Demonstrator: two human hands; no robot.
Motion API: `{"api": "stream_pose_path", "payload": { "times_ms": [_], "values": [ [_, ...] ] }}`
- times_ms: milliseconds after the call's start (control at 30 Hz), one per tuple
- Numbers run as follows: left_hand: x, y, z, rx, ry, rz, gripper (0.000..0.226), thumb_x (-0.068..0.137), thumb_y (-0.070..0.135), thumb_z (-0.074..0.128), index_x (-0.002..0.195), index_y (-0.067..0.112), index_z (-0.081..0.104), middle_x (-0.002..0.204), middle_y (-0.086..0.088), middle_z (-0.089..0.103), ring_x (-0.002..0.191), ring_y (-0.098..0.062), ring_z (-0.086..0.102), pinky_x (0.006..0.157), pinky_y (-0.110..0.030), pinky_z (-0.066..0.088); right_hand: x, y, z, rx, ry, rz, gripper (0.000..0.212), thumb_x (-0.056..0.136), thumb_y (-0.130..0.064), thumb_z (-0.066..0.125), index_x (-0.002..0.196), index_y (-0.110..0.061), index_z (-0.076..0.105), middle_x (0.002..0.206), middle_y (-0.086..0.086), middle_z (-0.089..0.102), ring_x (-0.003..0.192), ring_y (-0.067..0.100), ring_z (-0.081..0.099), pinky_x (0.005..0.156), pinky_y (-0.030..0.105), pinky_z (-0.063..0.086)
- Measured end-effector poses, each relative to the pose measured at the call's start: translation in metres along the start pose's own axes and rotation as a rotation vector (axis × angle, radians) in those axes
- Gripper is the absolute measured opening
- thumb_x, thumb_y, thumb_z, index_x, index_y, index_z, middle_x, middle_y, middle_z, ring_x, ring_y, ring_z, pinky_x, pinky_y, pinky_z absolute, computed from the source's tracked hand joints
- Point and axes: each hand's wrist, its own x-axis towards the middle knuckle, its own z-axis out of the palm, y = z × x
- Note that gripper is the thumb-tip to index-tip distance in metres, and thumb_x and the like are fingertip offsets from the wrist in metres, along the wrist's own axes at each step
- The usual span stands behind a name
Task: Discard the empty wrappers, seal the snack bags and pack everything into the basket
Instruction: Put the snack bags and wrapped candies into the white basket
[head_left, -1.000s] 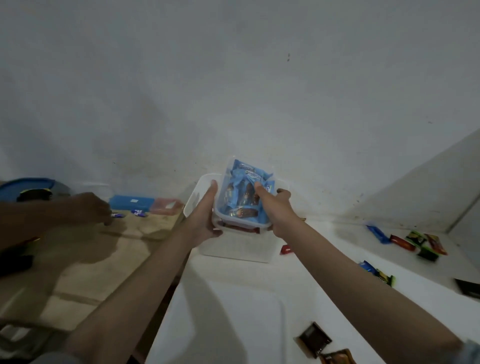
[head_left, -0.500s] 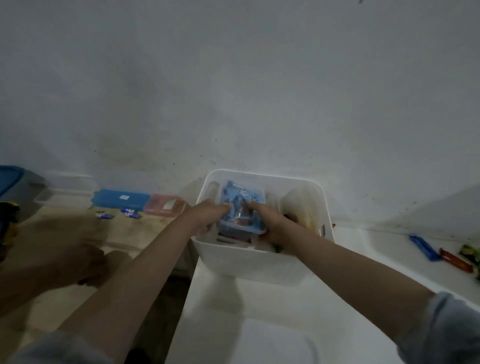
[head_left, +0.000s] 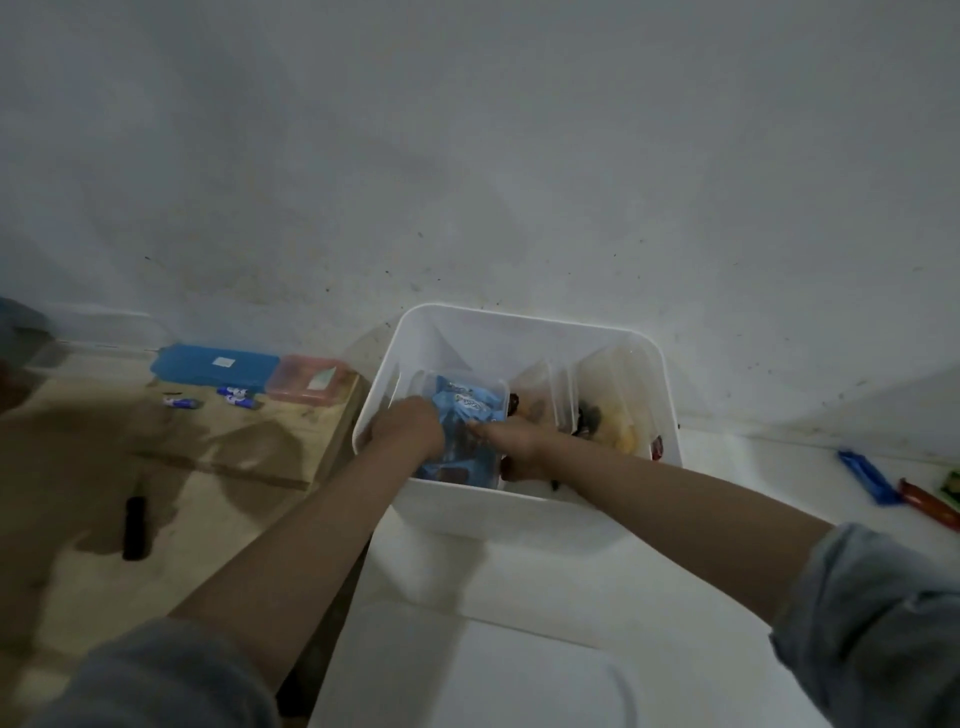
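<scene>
Two hands in the white basket (head_left: 524, 512)
Left hand (head_left: 410, 426) and right hand (head_left: 511, 441) had fingers clamped on the clear box (head_left: 467, 410); its long axis ran 6 to 12 o'clock.

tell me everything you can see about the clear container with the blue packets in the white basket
The clear plastic container is a rectangular, lidless tub with see-through walls, filled with light blue snack packets. It sits low in the left part of the white basket, beside other clear tubs. The left hand and right hand grip its two sides, partly covering it.

container (head_left: 457, 415) in basket (head_left: 519, 512), bars (head_left: 868, 477) right
</scene>
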Motion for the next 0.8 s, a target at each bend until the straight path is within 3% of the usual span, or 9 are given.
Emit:
{"api": "stream_pose_path", "payload": {
  "times_ms": [33,133,233,267,333,433,600,800],
  "values": [
    [-0.003,0.003,0.0,0.043,0.057,-0.004,0.041,0.083,0.015,0.062,0.122,0.005,0.056,0.125,-0.013,0.059,0.117,-0.029,0.057,0.092,-0.037,0.049,-0.005,-0.002,0.0,-0.019,0.007,-0.007,0.025,0.094,-0.036,0.053,0.115,-0.023,0.055,0.122,0.0,0.061,0.114,0.02,0.056,0.102,0.036,0.043],
    [-0.015,0.008,-0.005,0.089,0.191,0.007,0.043,0.083,0.015,0.062,0.124,0.007,0.054,0.125,-0.012,0.06,0.117,-0.028,0.058,0.09,-0.037,0.05,-0.019,-0.011,-0.002,-0.125,0.126,-0.098,0.037,0.093,-0.035,0.054,0.121,-0.01,0.055,0.119,0.008,0.063,0.106,0.023,0.06,0.085,0.03,0.048],
    [-0.033,0.007,-0.015,0.004,0.266,0.081,0.043,0.085,0.032,0.06,0.121,0.009,0.052,0.12,-0.012,0.061,0.11,-0.03,0.06,0.088,-0.036,0.049,-0.046,-0.019,-0.01,-0.251,0.254,-0.24,0.042,0.094,-0.035,0.051,0.119,-0.001,0.058,0.114,0.016,0.065,0.09,0.025,0.063,0.066,0.026,0.051],
    [-0.039,0.007,-0.017,-0.022,0.287,0.096,0.044,0.086,0.04,0.056,0.119,0.01,0.052,0.12,-0.012,0.06,0.108,-0.03,0.059,0.089,-0.037,0.049,-0.057,-0.02,-0.013,-0.312,0.292,-0.273,0.041,0.095,-0.036,0.049,0.114,-0.002,0.059,0.112,0.015,0.065,0.089,0.025,0.063,0.065,0.026,0.05],
    [-0.06,0.011,-0.024,-0.06,0.305,0.091,0.047,0.092,0.048,0.047,0.12,0.011,0.05,0.123,-0.013,0.054,0.11,-0.031,0.056,0.091,-0.039,0.048,-0.082,-0.018,-0.022,-0.396,0.378,-0.315,0.034,0.095,-0.037,0.046,0.107,-0.007,0.056,0.109,0.011,0.064,0.094,0.026,0.062,0.079,0.032,0.051],
    [-0.098,0.025,-0.028,-0.068,0.347,0.141,0.047,0.096,0.046,0.04,0.124,0.009,0.046,0.126,-0.016,0.045,0.113,-0.034,0.052,0.095,-0.042,0.047,-0.122,-0.012,-0.035,-0.417,0.491,-0.41,0.035,0.094,-0.036,0.047,0.119,-0.011,0.049,0.114,0.007,0.058,0.108,0.026,0.056,0.095,0.036,0.046],
    [-0.161,0.057,-0.011,-0.175,0.511,0.327,0.055,0.093,0.04,0.048,0.135,0.004,0.039,0.134,-0.021,0.044,0.117,-0.039,0.048,0.098,-0.046,0.044,-0.194,0.012,-0.056,-0.437,0.62,-0.551,0.047,0.095,-0.035,0.048,0.134,-0.01,0.044,0.135,0.011,0.051,0.125,0.026,0.047,0.101,0.034,0.039],
    [-0.22,0.106,0.039,-0.258,0.532,0.555,0.052,0.091,0.04,0.051,0.13,0.006,0.042,0.133,-0.016,0.047,0.121,-0.031,0.045,0.104,-0.039,0.037,-0.26,0.081,-0.095,-0.476,0.84,-0.556,0.042,0.093,-0.035,0.049,0.13,-0.014,0.048,0.128,0.008,0.057,0.125,0.026,0.046,0.099,0.04,0.044]
  ]
}}
